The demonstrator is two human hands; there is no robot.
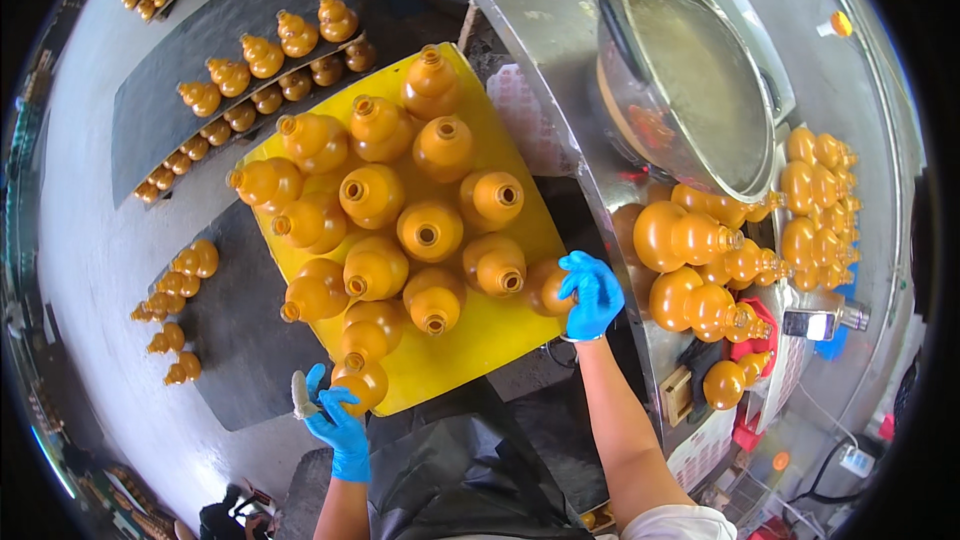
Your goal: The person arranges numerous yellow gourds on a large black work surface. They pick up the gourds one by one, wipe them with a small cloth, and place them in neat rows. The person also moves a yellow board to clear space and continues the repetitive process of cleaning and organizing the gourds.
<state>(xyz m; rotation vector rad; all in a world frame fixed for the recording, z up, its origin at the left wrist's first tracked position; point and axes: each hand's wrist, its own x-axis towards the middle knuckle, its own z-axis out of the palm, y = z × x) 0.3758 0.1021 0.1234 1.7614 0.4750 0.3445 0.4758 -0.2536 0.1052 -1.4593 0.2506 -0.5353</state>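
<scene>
Amber, glossy gourd-shaped bottles (430, 230) with open necks stand in a cluster on a yellow tabletop (460, 365). My right hand (592, 295), in a blue glove, is closed around the neck end of one gourd bottle (546, 287) at the table's right edge. My left hand (335, 422), also blue-gloved, is at the near left corner with its fingers apart. Its fingertips are beside another gourd bottle (362, 382); whether they touch it I cannot tell. A whitish, finger-shaped piece (302, 395) shows at that hand, perhaps a covering on a finger.
Right of me, a metal counter (530, 0) bears a large pot of cloudy liquid (700, 70) and several gourd bottles lying on their sides (690, 240). A metal block (808, 324) lies beyond them. To the left, dark boards (230, 50) carry rows of bottles (262, 56).
</scene>
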